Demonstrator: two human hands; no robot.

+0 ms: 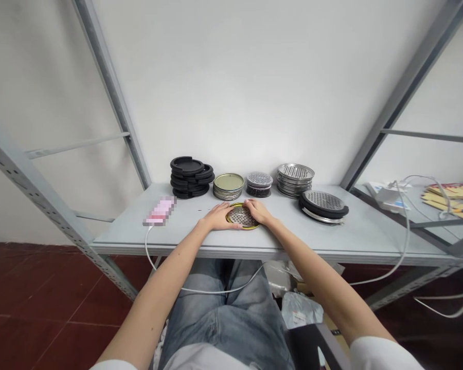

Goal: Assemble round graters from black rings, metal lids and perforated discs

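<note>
Gold-rimmed disc (pixel 244 215), its face perforated, lies flat on the grey table (pixel 332 234), near the front edge and between the two hands. Being round, it has no long axis, and neither hand is nearer: the left hand (pixel 218 217) spans its left side, thumb along the near rim, while the right hand (pixel 257 211) curls over its right side, so the grip is closed on the rim from both sides (how firmly, I cannot say). Beyond the disc to the left stand stacked black rings (pixel 189 177); to its right lies a black-rimmed perforated piece (pixel 324 201); beyond it to the right, a silver stack (pixel 295 181); directly beyond, a gold-topped stack (pixel 228 185) and a smaller grey stack (pixel 259 183). No brand is legible; below and right of the disc, a plastic package (pixel 291 303) seems to carry a label (pixel 299 317), too small to read.
</note>
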